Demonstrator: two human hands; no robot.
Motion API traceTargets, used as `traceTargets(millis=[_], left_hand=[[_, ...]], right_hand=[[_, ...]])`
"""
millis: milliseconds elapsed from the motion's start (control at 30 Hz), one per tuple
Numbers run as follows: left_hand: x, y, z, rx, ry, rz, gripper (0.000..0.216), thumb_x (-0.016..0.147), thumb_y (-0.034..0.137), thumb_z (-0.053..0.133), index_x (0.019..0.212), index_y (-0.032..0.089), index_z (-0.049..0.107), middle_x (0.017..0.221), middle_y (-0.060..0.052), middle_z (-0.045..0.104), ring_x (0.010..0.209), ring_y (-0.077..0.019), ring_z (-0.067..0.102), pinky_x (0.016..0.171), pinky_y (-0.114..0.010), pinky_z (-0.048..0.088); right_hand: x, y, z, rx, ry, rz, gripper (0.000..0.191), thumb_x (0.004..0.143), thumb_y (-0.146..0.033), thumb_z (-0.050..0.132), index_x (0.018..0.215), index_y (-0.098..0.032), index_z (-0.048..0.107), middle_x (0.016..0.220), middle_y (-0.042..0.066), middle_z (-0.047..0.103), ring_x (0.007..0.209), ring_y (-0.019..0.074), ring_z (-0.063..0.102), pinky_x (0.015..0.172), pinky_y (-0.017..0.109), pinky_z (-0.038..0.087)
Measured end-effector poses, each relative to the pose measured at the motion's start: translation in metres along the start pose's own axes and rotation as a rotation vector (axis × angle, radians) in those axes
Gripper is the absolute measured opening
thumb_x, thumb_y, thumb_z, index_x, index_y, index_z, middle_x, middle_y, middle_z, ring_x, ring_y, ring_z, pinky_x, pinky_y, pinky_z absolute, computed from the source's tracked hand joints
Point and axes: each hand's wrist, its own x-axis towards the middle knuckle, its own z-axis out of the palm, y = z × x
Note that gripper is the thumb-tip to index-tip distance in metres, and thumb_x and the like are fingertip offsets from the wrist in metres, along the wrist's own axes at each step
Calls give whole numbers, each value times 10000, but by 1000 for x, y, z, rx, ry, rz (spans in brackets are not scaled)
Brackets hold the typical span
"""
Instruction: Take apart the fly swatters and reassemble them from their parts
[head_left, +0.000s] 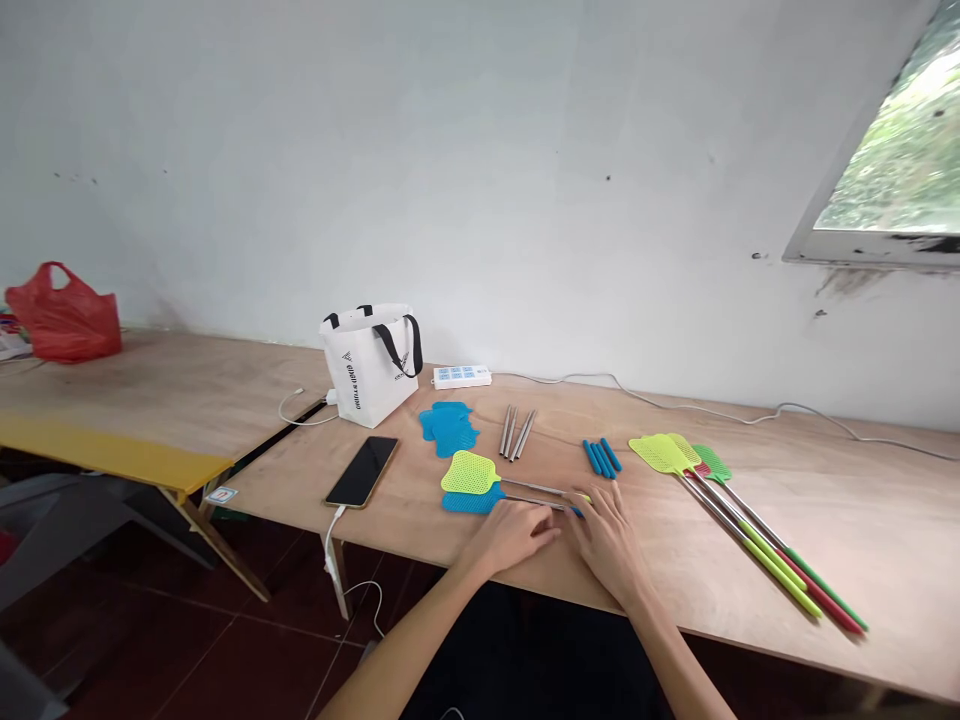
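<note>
Two fly swatters lie near the front edge of the plywood table (750, 640): one with a yellow-green head (469, 472) and one with a blue head (471, 500), their steel rods running right under my hands. My left hand (514, 535) rests curled on the rods, fingers closed around them. My right hand (604, 535) lies with fingers stretched flat over the rods' right ends. Behind them lie loose blue swatter heads (448, 427), three bare steel rods (517, 433) and several blue handle sleeves (602, 457).
Finished swatters with green, yellow and red handles (757, 535) lie at the right. A white tote bag (371, 363), a power strip (462, 376) and a phone on a cable (362, 471) sit at the left. A red plastic bag (64, 312) rests on the neighbouring table.
</note>
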Motion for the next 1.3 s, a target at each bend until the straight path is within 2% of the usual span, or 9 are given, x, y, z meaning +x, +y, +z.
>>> traceTargets(millis=[67,133,233,433,833,1000,1167,1300], left_hand=[[0,0,1,35,-32,-11,255,965,392,606,775,229,656,778,-8,719,737,-210,672,649,-281,402],[0,-1,0,39,-31,-41,294,979,398,583,755,218,649,766,-13,714,722,-201,663,623,-279,364],[1,0,-3,49,-47,-59,311,985,376,572,737,202,640,739,-15,694,701,-186,647,602,-286,318],[1,2,-1,61,-46,-60,305,969,345,602,703,198,620,735,-17,686,701,-182,628,590,-292,277],[2,0,1,75,-29,-52,309,963,335,604,691,193,633,748,-34,702,710,-192,630,603,-279,289],[2,2,-1,72,-40,-55,289,961,330,609,709,194,643,752,-33,703,724,-198,636,604,-281,294],[2,4,-3,66,-45,-71,267,955,322,617,721,195,642,759,-27,705,726,-197,640,589,-286,272],[2,4,-3,63,-43,-62,267,950,315,629,712,193,630,758,-24,708,727,-194,639,587,-287,264]], right_hand=[[-1,-4,-4,50,-20,-34,354,1063,-359,374,932,-237,679,1018,66,705,987,224,643,935,377,452],[-2,-8,-6,107,-74,-58,418,1073,-357,356,781,-229,627,836,40,682,813,191,641,765,304,447],[-4,-11,-6,132,-141,-55,427,1079,-354,354,748,-228,593,745,11,665,718,174,645,671,281,402],[-4,-12,-8,110,-166,-18,387,1069,-328,384,757,-230,590,778,6,704,757,183,684,663,272,388],[-3,-12,-10,112,-217,5,374,1068,-346,362,805,-240,606,837,22,737,805,201,707,680,274,414],[-3,-10,-10,122,-215,13,322,1055,-319,362,915,-247,644,890,33,759,835,203,724,692,262,446],[-6,-2,-3,97,-244,7,374,977,-146,343,1161,-247,652,1015,49,777,902,203,729,728,270,464],[-7,0,0,125,-280,2,408,973,-143,322,1185,-246,655,1054,59,772,916,206,722,745,286,483]])
